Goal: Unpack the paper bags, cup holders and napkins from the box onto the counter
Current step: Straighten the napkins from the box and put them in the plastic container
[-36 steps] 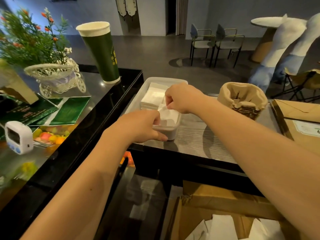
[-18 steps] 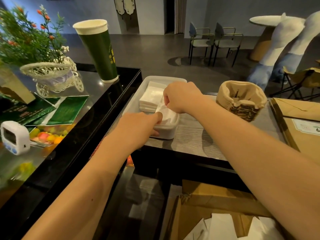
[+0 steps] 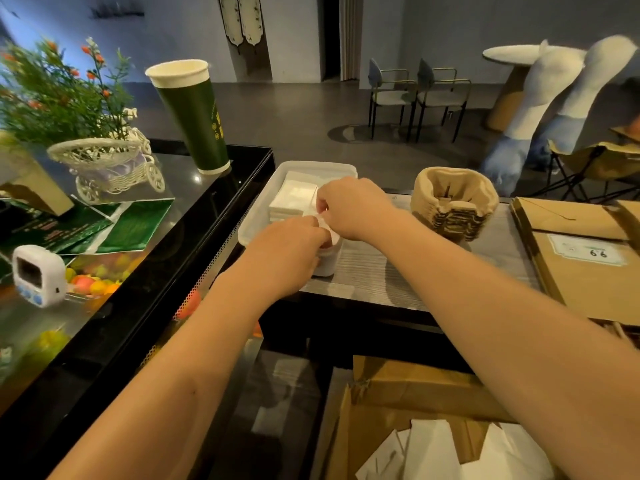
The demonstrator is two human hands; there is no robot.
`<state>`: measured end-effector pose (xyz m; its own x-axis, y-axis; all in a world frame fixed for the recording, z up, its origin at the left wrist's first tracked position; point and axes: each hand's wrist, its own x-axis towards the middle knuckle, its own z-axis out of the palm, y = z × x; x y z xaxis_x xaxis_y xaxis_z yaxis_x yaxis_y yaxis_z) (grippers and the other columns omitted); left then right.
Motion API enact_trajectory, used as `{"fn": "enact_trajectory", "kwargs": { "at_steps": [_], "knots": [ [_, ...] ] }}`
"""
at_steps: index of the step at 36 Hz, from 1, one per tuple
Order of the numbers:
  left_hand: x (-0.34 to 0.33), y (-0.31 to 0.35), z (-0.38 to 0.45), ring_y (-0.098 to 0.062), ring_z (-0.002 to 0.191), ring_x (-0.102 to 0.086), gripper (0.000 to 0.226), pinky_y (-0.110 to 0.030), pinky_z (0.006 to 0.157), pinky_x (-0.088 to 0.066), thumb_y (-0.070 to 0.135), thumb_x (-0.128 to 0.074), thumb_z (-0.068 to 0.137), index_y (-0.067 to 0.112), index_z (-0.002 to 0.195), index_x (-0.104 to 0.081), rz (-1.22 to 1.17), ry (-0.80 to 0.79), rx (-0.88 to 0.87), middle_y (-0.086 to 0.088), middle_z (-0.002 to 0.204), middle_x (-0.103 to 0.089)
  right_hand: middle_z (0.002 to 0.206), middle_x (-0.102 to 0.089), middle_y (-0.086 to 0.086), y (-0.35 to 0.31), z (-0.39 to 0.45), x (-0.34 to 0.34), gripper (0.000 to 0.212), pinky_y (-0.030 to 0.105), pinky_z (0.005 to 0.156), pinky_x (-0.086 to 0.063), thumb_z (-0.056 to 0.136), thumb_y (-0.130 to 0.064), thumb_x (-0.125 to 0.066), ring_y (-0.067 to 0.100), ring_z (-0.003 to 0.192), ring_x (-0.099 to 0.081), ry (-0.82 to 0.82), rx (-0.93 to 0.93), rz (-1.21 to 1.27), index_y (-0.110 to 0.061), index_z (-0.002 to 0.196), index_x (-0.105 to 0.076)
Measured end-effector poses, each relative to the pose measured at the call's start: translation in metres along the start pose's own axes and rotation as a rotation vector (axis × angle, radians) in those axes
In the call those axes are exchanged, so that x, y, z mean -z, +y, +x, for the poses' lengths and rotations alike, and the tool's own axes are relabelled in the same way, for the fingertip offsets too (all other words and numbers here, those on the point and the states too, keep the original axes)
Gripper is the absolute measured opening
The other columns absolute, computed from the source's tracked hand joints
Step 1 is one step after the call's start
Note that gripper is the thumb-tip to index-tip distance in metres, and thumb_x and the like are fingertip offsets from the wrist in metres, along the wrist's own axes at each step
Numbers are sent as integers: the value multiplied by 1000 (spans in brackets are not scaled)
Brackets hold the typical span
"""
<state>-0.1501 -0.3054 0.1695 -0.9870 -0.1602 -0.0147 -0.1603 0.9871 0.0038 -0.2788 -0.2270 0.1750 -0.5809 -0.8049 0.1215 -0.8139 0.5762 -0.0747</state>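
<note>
Napkins, a white stack of them, sit in the white plastic tray at centre frame, on the grey ribbed counter. Both hands are right over the near end of that tray. The right hand comes in from the lower right, fingers curled shut, pinching a white napkin at the near edge of the stack. The left hand reaches up from the lower left, knuckles toward us, fingers bent down over the tray's near rim; whether they actually grip anything there, I can't tell, since the fingertips are hidden.

Just right of the tray, a nested pile of brown cup holders stands on the counter. Further right, at the frame edge, flat brown paper bags lie stacked. Bottom right, the open cardboard box shows white paper inside.

Upper left, on the glossy black counter, a tall green paper cup stands beside a wicker planter, with a small white timer at the left edge.
</note>
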Motion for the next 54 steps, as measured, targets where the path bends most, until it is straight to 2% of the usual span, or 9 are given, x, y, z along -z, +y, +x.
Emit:
{"fn": "enact_trajectory", "kwargs": {
  "at_steps": [6,16,29,32,36,39,43,49,54],
  "knots": [
    [7,26,-19,-24,122,-44,53,-42,103,-44,43,-67,91,18,136,-55,36,178,-2,-4,136,-51,96,-71,0,-5,-40,26,19,38,81,-56,96,-12,-56,22,91,-65,53,-60,237,-19,103,-72],
    [-13,124,-72,-26,85,-56,9,-41,69,-44,22,-63,90,14,94,-61,-124,545,-50,-4,91,-63,104,-69,-2,20,-159,33,15,30,83,-48,100,-16,-58,16,97,-61,180,-190,570,-18,102,-72],
    [-162,200,-109,-27,95,-62,19,-43,81,-55,24,-55,99,18,115,-62,-411,-56,178,-4,106,-66,91,-69,-4,50,-313,-106,9,27,67,-52,98,-21,-62,14,84,-65,-89,-434,714,-25,94,-69],
    [-201,204,-109,-29,98,-62,26,-37,79,-52,27,-56,99,16,121,-63,-382,-227,244,-9,113,-67,95,-71,3,55,-340,-138,12,42,78,-58,98,-19,-59,23,90,-68,-194,-516,744,-18,98,-71],
    [-242,207,-106,-32,121,-55,52,-37,86,-47,35,-57,100,13,146,-44,-336,-488,354,-12,142,-53,105,-71,18,61,-362,-167,21,36,72,-54,101,-20,-55,32,99,-69,-385,-637,795,-6,107,-70],
    [-263,204,-109,-32,119,-55,71,-35,82,-46,46,-61,96,8,151,-35,-311,-615,361,-13,147,-48,124,-65,25,64,-371,-182,30,48,94,-55,103,-18,-53,39,110,-65,-519,-690,809,0,122,-67],
    [-276,203,-107,-39,135,-43,102,-41,97,-48,62,-68,85,9,157,-19,-250,-621,349,-17,157,-32,131,-64,10,63,-377,-196,32,37,98,-53,108,-19,-46,27,113,-61,-684,-654,780,-12,134,-62],
    [-273,204,-95,-28,113,-57,82,-31,81,-47,50,-73,87,9,149,-39,-436,-706,350,-10,135,-53,135,-61,9,61,-375,-202,35,37,102,-53,109,-17,-39,27,117,-60,-771,-670,767,-16,140,-57],
    [-274,202,-101,-33,139,-43,88,-40,102,-47,51,-73,87,17,156,-29,-517,-680,337,-7,161,-34,135,-60,9,60,-377,-201,35,33,96,-51,109,-15,-40,26,117,-59,-758,-689,784,-15,141,-55]
  ]
}}
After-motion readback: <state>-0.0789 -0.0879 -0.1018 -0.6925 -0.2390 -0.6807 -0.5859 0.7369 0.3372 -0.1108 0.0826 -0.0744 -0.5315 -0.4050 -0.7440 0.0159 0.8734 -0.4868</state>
